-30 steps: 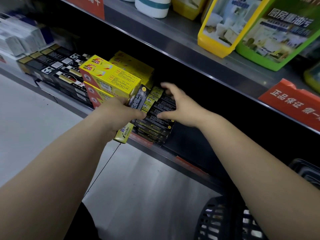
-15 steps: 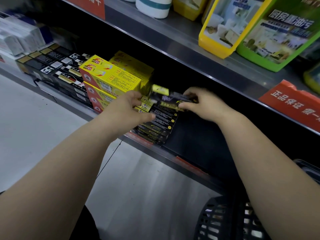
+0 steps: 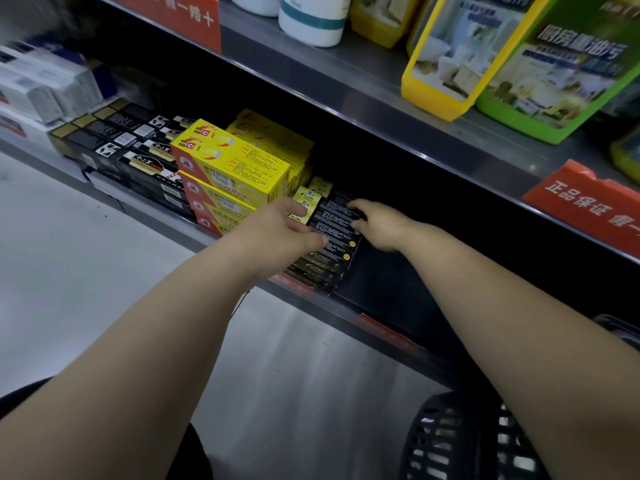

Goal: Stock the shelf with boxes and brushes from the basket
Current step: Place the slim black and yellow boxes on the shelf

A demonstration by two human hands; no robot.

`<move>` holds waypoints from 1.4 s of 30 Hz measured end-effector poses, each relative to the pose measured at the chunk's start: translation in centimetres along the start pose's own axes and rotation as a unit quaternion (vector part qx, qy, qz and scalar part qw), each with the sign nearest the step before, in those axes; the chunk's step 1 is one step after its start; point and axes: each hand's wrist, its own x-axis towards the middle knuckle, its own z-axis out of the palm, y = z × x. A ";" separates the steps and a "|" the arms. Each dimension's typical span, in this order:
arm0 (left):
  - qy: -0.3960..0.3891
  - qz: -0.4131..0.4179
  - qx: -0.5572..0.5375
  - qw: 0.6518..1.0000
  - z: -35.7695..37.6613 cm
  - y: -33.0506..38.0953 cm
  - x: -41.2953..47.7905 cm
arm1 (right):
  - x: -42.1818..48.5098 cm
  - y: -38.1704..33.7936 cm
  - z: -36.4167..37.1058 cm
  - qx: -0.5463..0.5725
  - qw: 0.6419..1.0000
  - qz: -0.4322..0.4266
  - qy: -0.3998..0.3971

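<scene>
Lower shelf [image 3: 391, 289] carries the black box stack [image 3: 332, 252] beside yellow boxes [image 3: 235, 168]; basket [image 3: 450, 441] near right. Left hand [image 3: 277, 230] fingers rest straight on the top box [image 3: 334, 216]; right hand [image 3: 381, 225] fingers bend at its end, grip unclear. Square edges flush before release.

The forearms are bare along their whole visible length, and the left hand [image 3: 277, 230] and right hand [image 3: 381, 226] are bare as well. Plain black clothing [image 3: 194, 459] (its cut cannot be told) shows in two patches beneath the left arm, at the bottom and left edges.
</scene>
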 end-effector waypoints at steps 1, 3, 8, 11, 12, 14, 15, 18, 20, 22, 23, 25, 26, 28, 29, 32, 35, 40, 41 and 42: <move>-0.001 0.005 0.002 1.000 0.2 0.3 -0.2 | -0.7 0.0 -0.6 0.001 1.000 -0.004 -0.002; 0.001 0.023 0.014 1.000 1.0 1.1 -0.8 | -2.9 0.0 -2.0 0.008 1.000 -0.018 0.002; -0.032 0.132 0.073 0.988 5.5 4.3 -3.4 | -11.9 1.1 -5.7 0.129 0.990 -0.058 0.008; -0.056 0.231 0.122 0.964 8.8 6.3 -5.8 | -18.5 3.1 -7.0 0.189 0.980 -0.065 0.023; -0.067 0.262 0.133 0.954 9.9 6.8 -6.8 | -20.7 4.0 -7.3 0.206 0.976 -0.064 0.032; -0.093 0.315 0.170 0.929 12.1 7.3 -8.5 | -24.9 5.9 -7.5 0.245 0.966 -0.055 0.055; -0.104 0.336 0.191 0.916 13.1 7.4 -9.3 | -26.8 7.0 -7.3 0.271 0.960 -0.043 0.064; -0.143 0.390 0.239 0.878 16.1 7.2 -11.2 | -31.6 10.5 -6.2 0.343 0.936 0.011 0.081; -0.176 0.423 0.269 0.847 17.9 7.2 -12.3 | -33.8 12.9 -4.4 0.367 0.926 0.059 0.068; -0.212 0.446 0.295 0.818 19.7 7.1 -13.3 | -35.3 15.1 -1.8 0.355 0.928 0.108 0.025; -0.232 0.453 0.309 0.803 20.7 7.1 -13.9 | -35.9 16.1 -0.3 0.328 0.936 0.124 -0.002; -0.266 0.468 0.347 0.768 22.5 7.0 -14.9 | -36.6 18.1 3.2 0.240 0.957 0.146 -0.071; -0.277 0.475 0.367 0.750 23.3 7.0 -15.3 | -36.8 19.1 5.0 0.181 0.965 0.152 -0.116; -0.295 0.475 0.396 0.728 24.5 7.2 -16.0 | -37.2 20.8 8.6 0.083 0.958 0.156 -0.227; -0.306 0.469 0.405 0.723 25.0 7.4 -16.2 | -37.5 21.4 10.2 0.050 0.946 0.157 -0.279; -0.346 0.443 0.417 0.715 26.2 7.5 -16.9 | -38.2 22.2 14.4 -0.009 0.891 0.153 -0.426; -0.390 0.406 0.446 0.696 27.0 7.1 -17.2 | -37.8 21.7 16.0 -0.084 0.860 0.120 -0.489; -0.429 0.343 0.475 0.687 27.3 6.4 -16.4 | -36.7 21.5 16.5 -0.115 0.871 0.076 -0.471; -0.429 0.335 0.476 0.691 27.3 6.4 -16.4 | -36.7 21.3 16.2 -0.117 0.872 0.066 -0.471; -0.428 0.329 0.475 0.695 27.4 6.4 -16.2 | -36.6 21.2 15.9 -0.115 0.875 0.056 -0.466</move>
